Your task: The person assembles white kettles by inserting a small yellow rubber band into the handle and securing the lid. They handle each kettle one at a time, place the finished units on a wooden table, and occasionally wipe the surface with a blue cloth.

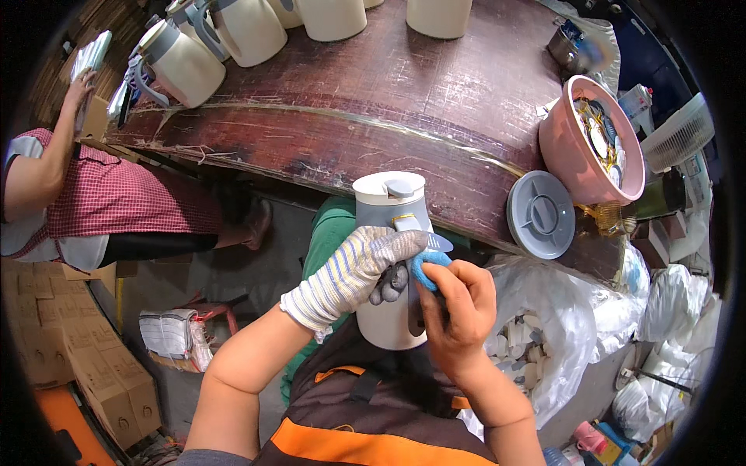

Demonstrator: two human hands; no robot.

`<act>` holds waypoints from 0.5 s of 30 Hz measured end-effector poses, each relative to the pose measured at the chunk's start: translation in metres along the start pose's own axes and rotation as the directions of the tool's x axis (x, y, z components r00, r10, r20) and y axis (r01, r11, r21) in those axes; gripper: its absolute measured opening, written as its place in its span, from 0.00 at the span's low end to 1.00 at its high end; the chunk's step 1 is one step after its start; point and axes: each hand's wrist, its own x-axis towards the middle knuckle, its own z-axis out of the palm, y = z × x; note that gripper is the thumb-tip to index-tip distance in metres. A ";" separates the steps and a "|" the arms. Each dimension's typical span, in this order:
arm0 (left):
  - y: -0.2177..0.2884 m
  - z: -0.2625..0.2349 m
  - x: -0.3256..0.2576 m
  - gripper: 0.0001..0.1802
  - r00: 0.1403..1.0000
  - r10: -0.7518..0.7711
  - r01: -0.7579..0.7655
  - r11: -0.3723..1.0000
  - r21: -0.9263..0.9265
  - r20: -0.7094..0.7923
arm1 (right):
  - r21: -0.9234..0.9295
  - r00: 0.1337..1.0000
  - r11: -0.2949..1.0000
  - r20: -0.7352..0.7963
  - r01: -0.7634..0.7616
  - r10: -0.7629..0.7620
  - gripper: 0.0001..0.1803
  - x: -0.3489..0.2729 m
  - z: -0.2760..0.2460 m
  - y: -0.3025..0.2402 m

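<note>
A cream vacuum jug (381, 322) with a grey collar and a white lid (378, 184) stands upright at my lap, just before the table edge. My left hand (350, 264), in a striped knit glove with dark fingertips, is closed around the upper part of its grey handle. Bare, my right hand (460, 311) pinches a small blue cloth-like pad (428, 269) against the handle, close to the left fingertips. The lower handle is partly hidden behind my right fingers.
On the worn dark-red table (373, 93), several similar jugs (186, 68) stand at the far side. A pink bucket (552, 132) of small parts and grey round discs (542, 215) sit right. Below lies a clear bag (571, 303) of parts. Left are a co-worker (116, 190) and cardboard boxes (101, 373).
</note>
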 end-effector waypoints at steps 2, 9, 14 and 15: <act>0.004 0.002 -0.003 0.23 0.999 -0.019 0.020 1.000 0.023 -0.027 | -0.026 0.997 0.997 0.025 0.075 -0.075 0.20 -0.009 -0.003 0.003; 0.004 0.005 -0.004 0.22 0.999 -0.042 0.042 0.999 -0.001 -0.014 | 0.011 0.995 0.998 0.080 0.060 -0.061 0.20 -0.061 -0.012 0.015; 0.007 0.005 -0.003 0.22 0.999 -0.048 0.047 0.998 -0.041 -0.016 | 0.024 0.993 0.992 0.016 0.120 -0.120 0.20 -0.025 -0.001 0.015; 0.012 0.007 -0.008 0.22 0.999 -0.049 0.049 0.999 -0.023 -0.012 | 0.023 0.987 0.987 0.012 0.158 -0.158 0.21 -0.035 -0.001 0.018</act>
